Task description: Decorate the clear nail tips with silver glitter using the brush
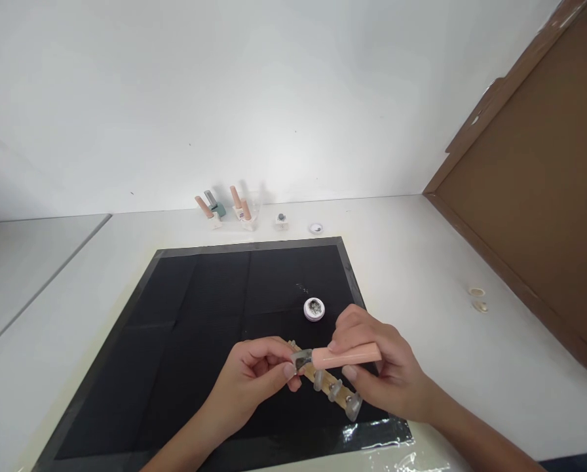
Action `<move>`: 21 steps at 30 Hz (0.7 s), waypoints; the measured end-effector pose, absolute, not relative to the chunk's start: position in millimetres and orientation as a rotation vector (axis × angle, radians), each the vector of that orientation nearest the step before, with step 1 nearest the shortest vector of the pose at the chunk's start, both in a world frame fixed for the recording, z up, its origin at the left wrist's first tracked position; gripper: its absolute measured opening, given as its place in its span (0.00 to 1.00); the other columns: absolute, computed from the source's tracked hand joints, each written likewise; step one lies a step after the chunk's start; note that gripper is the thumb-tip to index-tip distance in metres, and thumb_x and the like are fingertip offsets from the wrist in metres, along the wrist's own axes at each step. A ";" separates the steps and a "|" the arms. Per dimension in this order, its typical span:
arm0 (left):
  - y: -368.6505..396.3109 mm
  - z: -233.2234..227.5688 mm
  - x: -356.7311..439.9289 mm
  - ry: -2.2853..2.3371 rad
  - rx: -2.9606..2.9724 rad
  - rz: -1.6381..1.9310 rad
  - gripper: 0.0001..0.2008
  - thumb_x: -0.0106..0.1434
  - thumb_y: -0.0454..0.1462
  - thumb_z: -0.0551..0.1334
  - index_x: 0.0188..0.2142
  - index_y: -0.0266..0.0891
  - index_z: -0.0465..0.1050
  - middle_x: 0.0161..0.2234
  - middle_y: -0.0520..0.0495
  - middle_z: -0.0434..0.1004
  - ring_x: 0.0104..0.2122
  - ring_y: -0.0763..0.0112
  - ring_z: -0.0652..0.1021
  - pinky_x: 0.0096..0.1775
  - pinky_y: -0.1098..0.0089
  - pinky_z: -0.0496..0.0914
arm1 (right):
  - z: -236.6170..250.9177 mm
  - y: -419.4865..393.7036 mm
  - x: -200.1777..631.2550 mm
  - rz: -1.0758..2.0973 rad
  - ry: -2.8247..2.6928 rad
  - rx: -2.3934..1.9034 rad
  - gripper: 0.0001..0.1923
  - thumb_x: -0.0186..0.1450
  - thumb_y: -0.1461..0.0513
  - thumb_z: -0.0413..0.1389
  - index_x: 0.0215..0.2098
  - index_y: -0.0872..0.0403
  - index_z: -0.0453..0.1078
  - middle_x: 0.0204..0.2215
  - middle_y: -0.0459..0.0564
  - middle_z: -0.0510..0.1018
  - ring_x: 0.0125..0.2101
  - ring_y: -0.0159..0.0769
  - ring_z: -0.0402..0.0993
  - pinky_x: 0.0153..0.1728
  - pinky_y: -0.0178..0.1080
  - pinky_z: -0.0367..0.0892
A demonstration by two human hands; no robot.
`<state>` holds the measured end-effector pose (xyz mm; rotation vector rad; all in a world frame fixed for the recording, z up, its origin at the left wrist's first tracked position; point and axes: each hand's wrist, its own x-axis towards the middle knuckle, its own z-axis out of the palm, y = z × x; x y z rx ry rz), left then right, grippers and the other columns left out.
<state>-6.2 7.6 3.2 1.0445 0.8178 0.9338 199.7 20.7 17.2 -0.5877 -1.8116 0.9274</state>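
Note:
My right hand (379, 367) is closed around a peach-coloured nail polish cap (346, 356), held nearly level with its narrow end to the left. My left hand (257, 373) pinches a small shiny silver-grey piece (302, 358) between thumb and fingers. That piece meets the cap's left end; whether it is a nail tip or part of the polish bottle, I cannot tell. Below both hands slants a yellowish strip (341, 396) bearing several clear nail tips (354, 406), its far part behind the left fingers. A round white pot (314, 309) with silvery-dark contents sits beyond.
A black mat (200, 367) with taped edges covers the white table (411, 262). Along the back stand nail polish bottles (247, 223), a small clear jar (281, 221) and a round lid (316, 228). Two small pale pieces (479, 306) lie at right, near a brown panel (534, 196).

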 end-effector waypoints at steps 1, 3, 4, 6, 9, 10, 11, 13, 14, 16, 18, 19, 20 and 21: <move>7.4 2.6 -6.1 0.814 1.046 0.937 0.05 0.56 0.36 0.67 0.26 0.37 0.80 0.22 0.50 0.76 0.23 0.76 0.74 0.29 0.75 0.70 | 17.3 21.3 199.8 0.896 -1.805 -0.597 0.13 0.59 0.72 0.54 0.40 0.52 0.70 0.29 0.46 0.74 0.30 0.33 0.67 0.31 0.38 0.64; 7.0 1.1 -6.1 0.810 1.054 0.944 0.05 0.56 0.35 0.67 0.27 0.37 0.80 0.23 0.49 0.77 0.22 0.76 0.75 0.29 0.75 0.71 | 16.5 22.6 200.6 0.836 -1.786 -0.601 0.13 0.59 0.72 0.53 0.38 0.52 0.70 0.29 0.46 0.74 0.29 0.32 0.66 0.30 0.37 0.63; 7.0 0.6 -6.2 0.810 1.063 0.949 0.04 0.57 0.35 0.67 0.27 0.37 0.80 0.24 0.49 0.77 0.22 0.76 0.75 0.29 0.75 0.71 | 15.9 23.0 201.4 0.825 -1.773 -0.595 0.12 0.59 0.72 0.52 0.37 0.52 0.70 0.29 0.46 0.74 0.28 0.32 0.66 0.30 0.37 0.63; 7.1 0.4 -6.3 0.814 1.090 0.964 0.04 0.57 0.35 0.67 0.27 0.37 0.80 0.24 0.49 0.77 0.23 0.76 0.75 0.28 0.74 0.71 | 14.9 23.0 203.0 0.869 -1.734 -0.589 0.12 0.60 0.71 0.51 0.38 0.52 0.70 0.28 0.46 0.73 0.29 0.33 0.66 0.29 0.37 0.63; 7.6 2.0 -6.3 0.811 1.153 0.990 0.04 0.57 0.35 0.66 0.28 0.37 0.80 0.24 0.48 0.76 0.23 0.75 0.74 0.27 0.74 0.71 | 15.0 21.2 204.5 1.010 -1.708 -0.575 0.10 0.62 0.67 0.53 0.41 0.50 0.69 0.28 0.47 0.71 0.30 0.34 0.66 0.29 0.38 0.64; 7.6 2.5 -6.3 0.806 1.174 0.997 0.04 0.57 0.35 0.66 0.28 0.37 0.80 0.24 0.48 0.76 0.23 0.74 0.74 0.28 0.73 0.71 | 15.3 20.6 204.5 1.039 -1.722 -0.568 0.10 0.62 0.66 0.54 0.42 0.50 0.69 0.29 0.47 0.71 0.30 0.35 0.66 0.29 0.38 0.64; 7.5 2.8 -6.4 0.801 1.193 1.003 0.05 0.57 0.36 0.66 0.28 0.36 0.80 0.23 0.48 0.76 0.23 0.74 0.74 0.28 0.73 0.71 | 15.6 20.1 204.3 1.050 -1.743 -0.561 0.10 0.62 0.66 0.55 0.42 0.50 0.69 0.29 0.47 0.72 0.30 0.35 0.66 0.30 0.38 0.64; 6.8 2.6 -6.8 0.793 1.219 1.005 0.05 0.57 0.35 0.66 0.28 0.36 0.79 0.23 0.48 0.76 0.24 0.73 0.75 0.28 0.73 0.71 | 15.6 19.8 203.6 1.044 -1.782 -0.572 0.10 0.62 0.67 0.54 0.42 0.50 0.69 0.29 0.47 0.73 0.31 0.35 0.67 0.31 0.39 0.64; 6.3 2.0 -6.9 0.792 1.227 1.001 0.04 0.57 0.35 0.66 0.28 0.36 0.79 0.24 0.47 0.76 0.24 0.73 0.75 0.28 0.73 0.71 | 15.3 20.1 203.3 1.026 -1.790 -0.588 0.10 0.62 0.67 0.54 0.41 0.50 0.69 0.29 0.47 0.73 0.30 0.35 0.67 0.31 0.39 0.64; 5.2 0.8 -7.1 0.790 1.240 0.989 0.04 0.57 0.35 0.66 0.29 0.37 0.79 0.26 0.47 0.77 0.24 0.73 0.75 0.28 0.73 0.71 | 14.4 21.2 203.2 0.971 -1.781 -0.612 0.09 0.63 0.68 0.52 0.39 0.50 0.70 0.29 0.47 0.74 0.30 0.35 0.66 0.30 0.39 0.64; 4.6 -0.1 -7.0 0.786 1.257 0.987 0.03 0.57 0.34 0.66 0.29 0.37 0.79 0.27 0.46 0.77 0.25 0.73 0.75 0.29 0.73 0.71 | 13.7 22.2 203.8 0.933 -1.746 -0.612 0.08 0.64 0.67 0.51 0.37 0.50 0.70 0.29 0.47 0.74 0.29 0.35 0.66 0.30 0.39 0.63; 4.6 -0.2 -6.8 0.783 1.267 0.990 0.03 0.58 0.33 0.66 0.30 0.37 0.79 0.27 0.46 0.78 0.26 0.72 0.75 0.30 0.73 0.70 | 13.7 22.4 204.2 0.938 -1.724 -0.602 0.08 0.64 0.67 0.51 0.37 0.50 0.70 0.29 0.47 0.73 0.29 0.35 0.65 0.30 0.39 0.63; 4.8 -0.1 -6.6 0.781 1.279 0.996 0.03 0.58 0.33 0.65 0.30 0.37 0.79 0.26 0.47 0.78 0.26 0.72 0.75 0.30 0.73 0.70 | 13.9 22.4 204.7 0.967 -1.702 -0.594 0.07 0.64 0.66 0.51 0.37 0.50 0.70 0.28 0.47 0.73 0.29 0.34 0.65 0.30 0.39 0.63; 5.2 0.1 -6.3 0.779 1.290 1.002 0.03 0.58 0.33 0.65 0.30 0.37 0.79 0.26 0.47 0.78 0.27 0.72 0.75 0.31 0.73 0.70 | 14.2 22.2 205.0 1.007 -1.687 -0.586 0.06 0.64 0.65 0.52 0.38 0.50 0.70 0.28 0.47 0.72 0.29 0.34 0.65 0.29 0.38 0.63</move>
